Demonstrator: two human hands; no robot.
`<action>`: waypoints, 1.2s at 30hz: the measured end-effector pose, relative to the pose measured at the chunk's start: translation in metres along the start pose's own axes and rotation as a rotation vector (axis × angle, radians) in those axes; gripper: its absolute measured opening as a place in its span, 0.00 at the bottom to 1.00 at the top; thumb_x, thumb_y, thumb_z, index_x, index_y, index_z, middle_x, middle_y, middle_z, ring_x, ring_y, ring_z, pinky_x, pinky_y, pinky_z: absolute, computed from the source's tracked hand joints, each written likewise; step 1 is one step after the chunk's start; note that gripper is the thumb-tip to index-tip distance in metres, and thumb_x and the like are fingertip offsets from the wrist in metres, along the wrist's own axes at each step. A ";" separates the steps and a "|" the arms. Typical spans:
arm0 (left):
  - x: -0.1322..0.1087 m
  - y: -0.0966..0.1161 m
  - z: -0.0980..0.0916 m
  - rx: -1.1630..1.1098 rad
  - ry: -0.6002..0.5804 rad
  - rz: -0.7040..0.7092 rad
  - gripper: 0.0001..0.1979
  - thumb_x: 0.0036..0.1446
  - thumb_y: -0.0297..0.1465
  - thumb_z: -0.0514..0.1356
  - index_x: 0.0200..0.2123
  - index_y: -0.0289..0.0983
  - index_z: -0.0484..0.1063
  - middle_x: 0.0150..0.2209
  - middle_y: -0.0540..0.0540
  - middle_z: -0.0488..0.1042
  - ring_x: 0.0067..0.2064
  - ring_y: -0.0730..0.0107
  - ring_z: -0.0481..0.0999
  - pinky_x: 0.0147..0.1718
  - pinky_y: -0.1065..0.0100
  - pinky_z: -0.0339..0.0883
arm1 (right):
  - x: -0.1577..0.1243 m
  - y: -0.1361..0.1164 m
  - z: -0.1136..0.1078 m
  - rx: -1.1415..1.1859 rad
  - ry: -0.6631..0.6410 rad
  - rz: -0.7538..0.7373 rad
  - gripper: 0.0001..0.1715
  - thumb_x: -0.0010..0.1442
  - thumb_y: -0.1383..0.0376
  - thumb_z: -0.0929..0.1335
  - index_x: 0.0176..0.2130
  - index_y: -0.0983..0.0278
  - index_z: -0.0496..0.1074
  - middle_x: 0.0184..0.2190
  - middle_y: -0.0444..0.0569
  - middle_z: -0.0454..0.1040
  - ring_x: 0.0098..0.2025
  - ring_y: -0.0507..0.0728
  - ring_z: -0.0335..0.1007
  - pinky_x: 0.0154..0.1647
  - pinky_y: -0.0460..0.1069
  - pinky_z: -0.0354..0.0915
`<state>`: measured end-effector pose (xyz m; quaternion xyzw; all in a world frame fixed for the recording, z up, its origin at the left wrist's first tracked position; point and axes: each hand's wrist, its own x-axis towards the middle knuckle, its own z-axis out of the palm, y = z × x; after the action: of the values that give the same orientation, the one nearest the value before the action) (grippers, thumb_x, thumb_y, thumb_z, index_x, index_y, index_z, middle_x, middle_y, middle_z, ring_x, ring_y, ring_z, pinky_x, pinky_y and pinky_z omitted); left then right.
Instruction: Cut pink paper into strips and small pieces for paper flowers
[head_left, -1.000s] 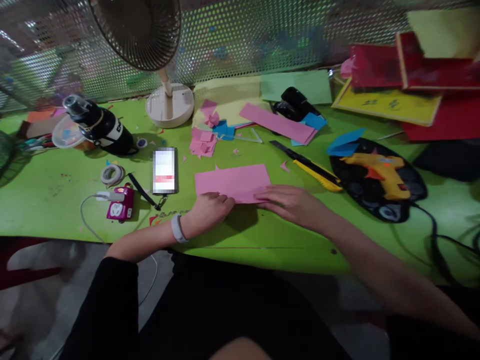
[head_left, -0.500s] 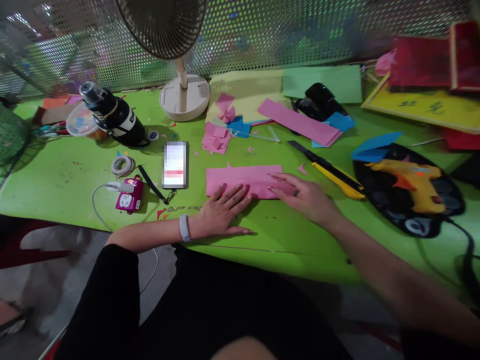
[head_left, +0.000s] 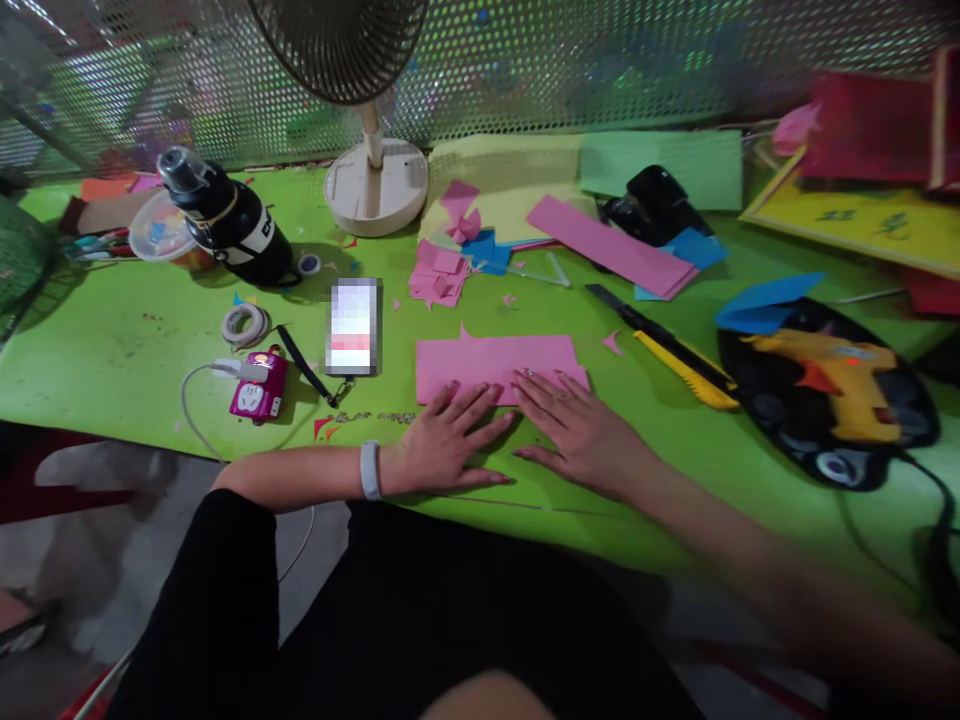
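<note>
A folded strip of pink paper (head_left: 495, 360) lies flat on the green table in front of me. My left hand (head_left: 446, 440) rests palm down with its fingers spread, the fingertips on the near edge of the paper. Beside it my right hand (head_left: 574, 430) is also flat and open, its fingers pressing the near edge further right. Both thumbs lie on the bare tabletop. Past the paper's right end is a yellow and black utility knife (head_left: 664, 345) with its blade end pointing away from me.
A yellow glue gun (head_left: 832, 380) sits on a black pad at right. Pink cut pieces (head_left: 437, 272) and a longer pink strip (head_left: 611, 245) lie behind the paper. To the left are a phone (head_left: 352, 325), a tape roll (head_left: 244, 324), a purple power adapter (head_left: 259, 388), a black bottle (head_left: 232, 225) and a fan (head_left: 375, 190).
My right hand has moved left and flattened onto the near edge of the pink paper, close to my left hand. The left hand stays in place. The view has shifted slightly.
</note>
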<state>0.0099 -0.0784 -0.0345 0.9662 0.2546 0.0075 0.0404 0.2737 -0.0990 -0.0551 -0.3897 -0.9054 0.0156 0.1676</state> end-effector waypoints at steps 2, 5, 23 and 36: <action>-0.001 0.000 0.000 -0.002 0.003 0.005 0.47 0.67 0.62 0.42 0.77 0.39 0.40 0.77 0.36 0.38 0.78 0.50 0.37 0.74 0.45 0.30 | -0.002 0.001 0.002 -0.006 -0.015 0.001 0.45 0.74 0.46 0.58 0.74 0.73 0.50 0.71 0.66 0.57 0.73 0.68 0.54 0.71 0.68 0.55; -0.001 0.000 -0.002 -0.004 -0.002 0.013 0.46 0.67 0.61 0.41 0.77 0.39 0.40 0.77 0.35 0.38 0.78 0.49 0.37 0.73 0.44 0.30 | -0.002 0.000 0.001 -0.007 -0.049 0.012 0.47 0.74 0.45 0.57 0.76 0.72 0.42 0.72 0.66 0.55 0.74 0.68 0.54 0.72 0.68 0.53; 0.001 0.000 -0.002 -0.014 0.003 0.004 0.50 0.67 0.62 0.39 0.77 0.31 0.33 0.76 0.32 0.37 0.78 0.49 0.37 0.74 0.43 0.29 | -0.002 0.001 0.001 0.006 -0.092 0.029 0.55 0.72 0.43 0.58 0.75 0.67 0.23 0.75 0.63 0.48 0.76 0.68 0.47 0.73 0.68 0.51; 0.000 0.000 -0.007 -0.039 -0.053 -0.001 0.45 0.68 0.60 0.43 0.76 0.38 0.43 0.77 0.36 0.40 0.78 0.49 0.37 0.74 0.43 0.30 | -0.005 0.001 0.002 0.023 -0.098 0.026 0.52 0.73 0.44 0.56 0.76 0.67 0.26 0.75 0.63 0.48 0.76 0.68 0.45 0.73 0.70 0.50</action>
<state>0.0101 -0.0779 -0.0279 0.9649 0.2538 -0.0133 0.0662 0.2769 -0.1013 -0.0584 -0.3983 -0.9072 0.0472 0.1271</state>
